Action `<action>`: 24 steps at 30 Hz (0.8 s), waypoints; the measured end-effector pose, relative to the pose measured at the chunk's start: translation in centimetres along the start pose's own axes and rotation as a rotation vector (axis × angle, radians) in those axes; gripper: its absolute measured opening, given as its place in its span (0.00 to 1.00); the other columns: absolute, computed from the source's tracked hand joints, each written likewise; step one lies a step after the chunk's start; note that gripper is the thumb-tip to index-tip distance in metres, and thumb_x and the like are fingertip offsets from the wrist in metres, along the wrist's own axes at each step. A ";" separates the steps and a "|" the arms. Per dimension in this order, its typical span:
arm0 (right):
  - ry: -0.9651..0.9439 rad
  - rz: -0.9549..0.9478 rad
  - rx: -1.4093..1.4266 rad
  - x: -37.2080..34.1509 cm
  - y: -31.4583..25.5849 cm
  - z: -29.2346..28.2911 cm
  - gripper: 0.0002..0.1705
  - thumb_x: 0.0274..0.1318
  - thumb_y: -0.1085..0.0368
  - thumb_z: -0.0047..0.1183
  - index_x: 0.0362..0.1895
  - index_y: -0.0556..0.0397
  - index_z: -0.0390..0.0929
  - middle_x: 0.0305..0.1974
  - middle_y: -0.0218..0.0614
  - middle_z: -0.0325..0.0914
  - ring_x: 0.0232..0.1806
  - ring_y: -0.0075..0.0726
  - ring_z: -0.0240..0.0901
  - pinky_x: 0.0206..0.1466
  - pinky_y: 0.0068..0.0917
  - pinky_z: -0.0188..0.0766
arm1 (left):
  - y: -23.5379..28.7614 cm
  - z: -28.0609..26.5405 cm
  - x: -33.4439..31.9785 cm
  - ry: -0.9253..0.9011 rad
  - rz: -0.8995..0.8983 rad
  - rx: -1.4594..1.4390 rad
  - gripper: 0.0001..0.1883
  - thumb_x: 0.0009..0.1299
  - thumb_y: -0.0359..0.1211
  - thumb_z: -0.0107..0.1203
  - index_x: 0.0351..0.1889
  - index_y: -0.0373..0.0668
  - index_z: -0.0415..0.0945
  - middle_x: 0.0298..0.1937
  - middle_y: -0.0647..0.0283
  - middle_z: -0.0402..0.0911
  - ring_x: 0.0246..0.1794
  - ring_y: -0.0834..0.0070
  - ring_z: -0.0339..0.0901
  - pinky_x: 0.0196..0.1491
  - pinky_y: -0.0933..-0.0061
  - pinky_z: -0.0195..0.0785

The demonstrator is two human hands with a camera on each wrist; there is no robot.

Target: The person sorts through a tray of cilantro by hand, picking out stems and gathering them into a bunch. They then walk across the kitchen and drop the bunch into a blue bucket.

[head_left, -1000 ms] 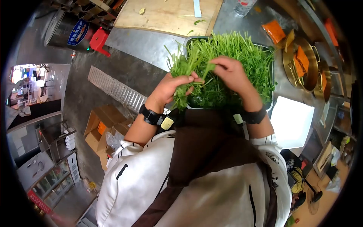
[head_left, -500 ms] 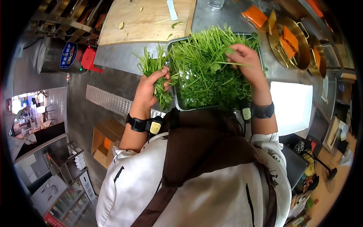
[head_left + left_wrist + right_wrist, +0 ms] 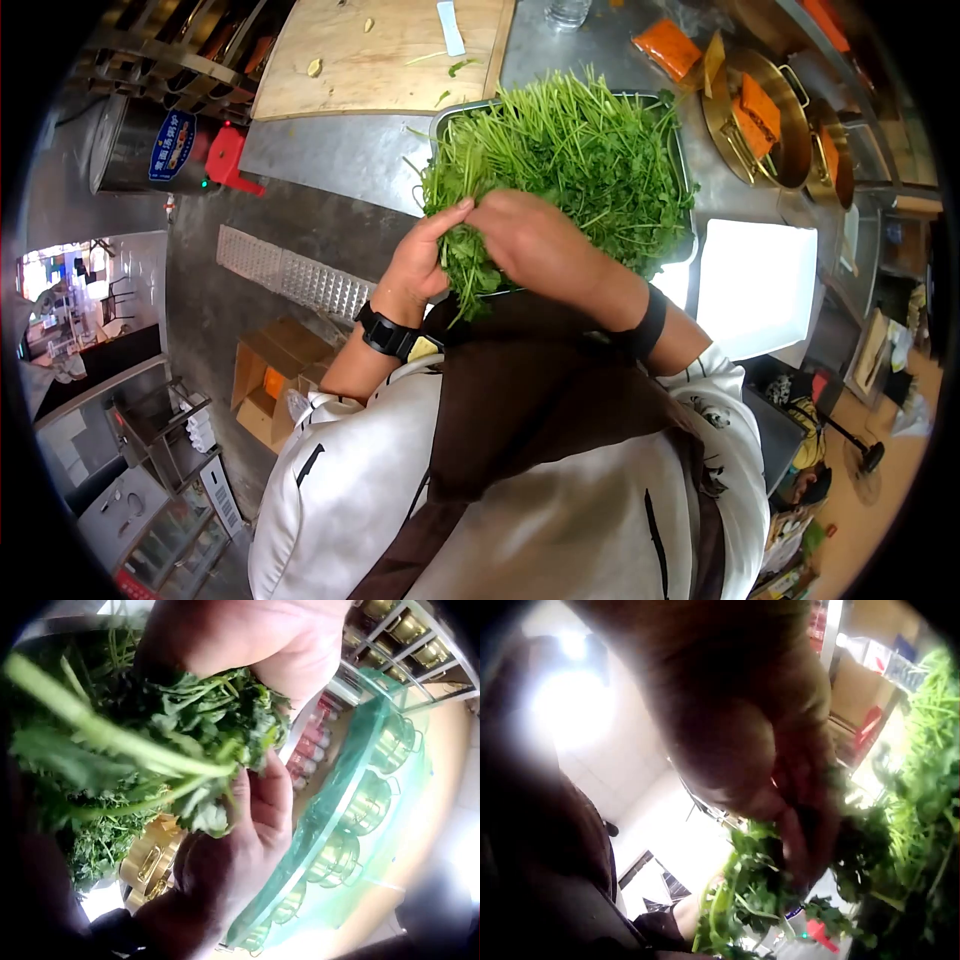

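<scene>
My left hand (image 3: 415, 262) grips a bunch of cilantro (image 3: 468, 268) at the tray's near left corner, its leaves hanging toward the apron. Crossed over to it, my right hand (image 3: 525, 238) meets the left at the bunch. The left wrist view shows the right thumb and fingers (image 3: 259, 814) pinching cilantro at the edge of the leafy bunch (image 3: 214, 712), with a pale stem (image 3: 127, 742) running off to the left. In the right wrist view, my right hand's fingers point down into the leaves (image 3: 757, 892). More cilantro (image 3: 590, 150) fills the metal tray (image 3: 690, 225).
A wooden cutting board (image 3: 370, 60) with small scraps lies beyond the tray. On the right stand brass pans (image 3: 785, 160) with orange packets, beside another orange packet (image 3: 668, 50). A white tray (image 3: 757, 285) sits at the near right, and a cardboard box (image 3: 280, 370) on the floor at left.
My right hand lifted a sprig out at the tray's right side, then swung left to the bunch. The left hand drew away left, then came back over the tray's corner.
</scene>
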State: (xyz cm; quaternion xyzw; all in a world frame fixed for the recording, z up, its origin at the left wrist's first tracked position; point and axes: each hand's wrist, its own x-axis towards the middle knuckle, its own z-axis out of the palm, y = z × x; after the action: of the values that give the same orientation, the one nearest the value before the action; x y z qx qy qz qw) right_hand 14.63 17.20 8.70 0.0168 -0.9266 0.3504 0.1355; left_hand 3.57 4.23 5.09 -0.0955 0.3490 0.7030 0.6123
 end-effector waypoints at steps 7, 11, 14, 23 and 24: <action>-0.028 -0.102 0.372 -1.2 1.1 -0.5 0.13 0.48 0.72 0.52 0.41 0.54 0.75 0.40 0.40 0.74 0.43 0.42 0.71 0.46 0.33 0.68 | -0.2 -4.0 -0.7 0.049 -0.008 -0.032 0.08 0.63 0.32 0.53 0.37 0.38 0.74 0.35 0.60 0.78 0.34 0.70 0.76 0.39 0.71 0.71; 0.267 0.199 -0.156 0.2 8.1 0.3 0.08 0.45 0.71 0.51 0.33 0.52 0.77 0.29 0.40 0.73 0.30 0.46 0.72 0.33 0.36 0.69 | 0.0 -4.3 -1.0 -0.011 -0.008 -0.147 0.06 0.62 0.33 0.51 0.29 0.41 0.69 0.30 0.64 0.71 0.29 0.71 0.69 0.33 0.75 0.67; 0.254 0.075 -0.395 1.3 12.3 1.1 0.07 0.43 0.71 0.49 0.31 0.52 0.77 0.24 0.40 0.69 0.29 0.47 0.69 0.34 0.40 0.66 | 0.6 -3.3 -1.7 0.015 -0.015 -0.215 0.06 0.62 0.32 0.50 0.29 0.43 0.65 0.29 0.67 0.67 0.29 0.73 0.65 0.30 0.76 0.65; 0.462 0.589 0.635 2.4 11.6 -2.7 0.02 0.51 0.68 0.55 0.27 0.51 0.78 0.31 0.31 0.78 0.27 0.23 0.70 0.29 0.20 0.65 | 2.3 -3.4 -2.4 0.024 0.040 -0.189 0.05 0.63 0.32 0.50 0.30 0.44 0.65 0.28 0.68 0.68 0.28 0.74 0.65 0.31 0.76 0.65; 0.470 0.524 0.816 2.3 11.3 -3.8 0.04 0.55 0.68 0.51 0.31 0.54 0.76 0.32 0.32 0.79 0.25 0.17 0.67 0.26 0.14 0.63 | 2.3 -3.4 -2.4 0.052 0.038 -0.143 0.05 0.63 0.32 0.50 0.31 0.44 0.65 0.28 0.68 0.68 0.28 0.74 0.65 0.31 0.76 0.65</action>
State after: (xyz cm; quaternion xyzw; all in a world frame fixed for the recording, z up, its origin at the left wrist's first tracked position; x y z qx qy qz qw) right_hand 11.95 28.31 4.75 -0.2427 -0.6330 0.6983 0.2299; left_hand 1.00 0.27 4.82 -0.1506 0.3156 0.7348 0.5812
